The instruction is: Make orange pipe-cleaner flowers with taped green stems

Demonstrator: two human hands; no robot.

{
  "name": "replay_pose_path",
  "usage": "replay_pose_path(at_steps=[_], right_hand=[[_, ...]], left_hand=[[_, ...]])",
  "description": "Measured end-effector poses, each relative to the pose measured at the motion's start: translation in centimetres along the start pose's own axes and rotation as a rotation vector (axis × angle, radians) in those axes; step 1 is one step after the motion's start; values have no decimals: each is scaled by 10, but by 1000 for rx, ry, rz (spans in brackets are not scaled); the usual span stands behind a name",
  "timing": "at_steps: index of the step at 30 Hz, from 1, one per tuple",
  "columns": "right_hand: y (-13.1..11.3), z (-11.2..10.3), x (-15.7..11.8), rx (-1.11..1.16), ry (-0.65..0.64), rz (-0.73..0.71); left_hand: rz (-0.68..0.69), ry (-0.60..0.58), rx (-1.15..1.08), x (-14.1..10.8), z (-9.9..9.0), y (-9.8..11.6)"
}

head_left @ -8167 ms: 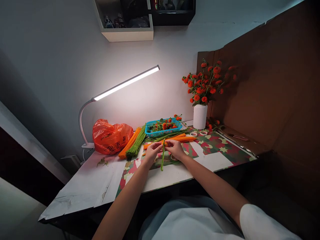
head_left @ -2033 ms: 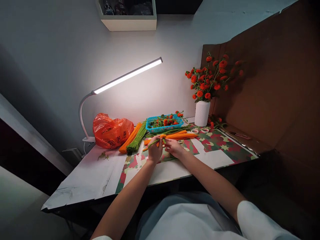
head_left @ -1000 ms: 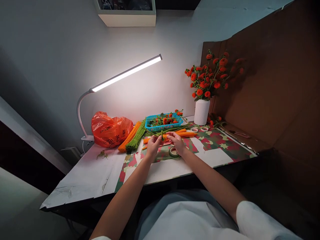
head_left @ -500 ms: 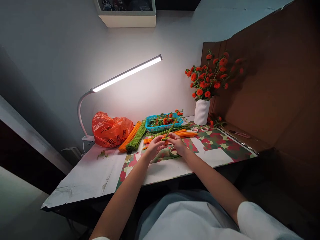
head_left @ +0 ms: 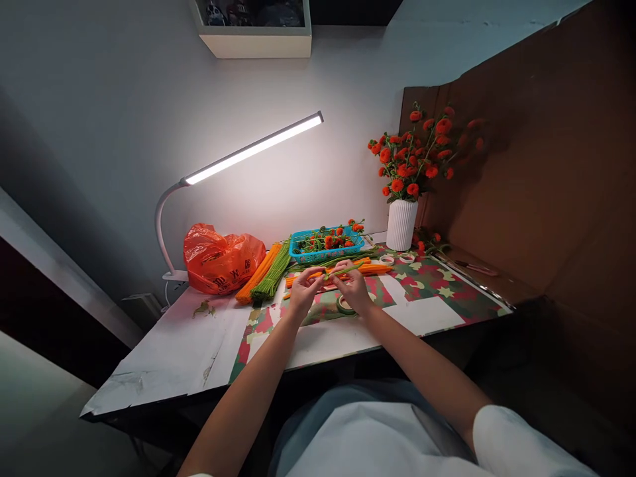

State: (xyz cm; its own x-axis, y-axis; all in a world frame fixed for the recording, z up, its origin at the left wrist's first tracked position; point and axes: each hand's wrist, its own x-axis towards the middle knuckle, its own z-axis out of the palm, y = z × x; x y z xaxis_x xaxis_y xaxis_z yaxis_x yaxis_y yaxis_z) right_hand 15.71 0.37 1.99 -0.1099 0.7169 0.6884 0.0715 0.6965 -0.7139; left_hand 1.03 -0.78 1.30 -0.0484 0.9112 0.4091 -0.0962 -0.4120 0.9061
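Both of my hands meet over the front middle of the table, pinching a green pipe cleaner [head_left: 344,270]. My left hand [head_left: 304,291] is closed on its left end, where a small bent bit shows between the fingertips. Closed around it from the other side, my right hand [head_left: 354,287] has the stem pointing right past its fingers. Just behind the hands lie loose orange pipe cleaners [head_left: 373,268], partly covered by them. A roll of green tape [head_left: 344,305] rests beside my right wrist.
A blue basket [head_left: 318,256] of red-orange flowers stands at the back, near green [head_left: 271,278] and orange bundles [head_left: 256,275]. An orange plastic bag [head_left: 223,262] and a lamp [head_left: 253,149] are left. Right are a white vase [head_left: 401,225] of flowers, white tape rolls [head_left: 386,260] and a cardboard wall [head_left: 536,172].
The green pipe cleaner has tipped from steeply upright to nearly level, pointing right. My hands have shifted slightly, with the fingertips a little farther apart.
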Motion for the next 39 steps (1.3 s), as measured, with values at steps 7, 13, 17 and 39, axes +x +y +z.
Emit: replay_pose_path(at_steps=[7, 13, 17, 39], right_hand=[[0, 3, -1, -114, 71, -28], [3, 3, -1, -56, 30, 7], [3, 3, -1, -70, 46, -17], [1, 5, -8, -118, 59, -101]], left_hand=[[222, 41, 150, -3, 1, 1], [190, 32, 139, -2, 2, 0], [125, 3, 92, 0, 1, -4], [-103, -32, -43, 3, 0, -1]])
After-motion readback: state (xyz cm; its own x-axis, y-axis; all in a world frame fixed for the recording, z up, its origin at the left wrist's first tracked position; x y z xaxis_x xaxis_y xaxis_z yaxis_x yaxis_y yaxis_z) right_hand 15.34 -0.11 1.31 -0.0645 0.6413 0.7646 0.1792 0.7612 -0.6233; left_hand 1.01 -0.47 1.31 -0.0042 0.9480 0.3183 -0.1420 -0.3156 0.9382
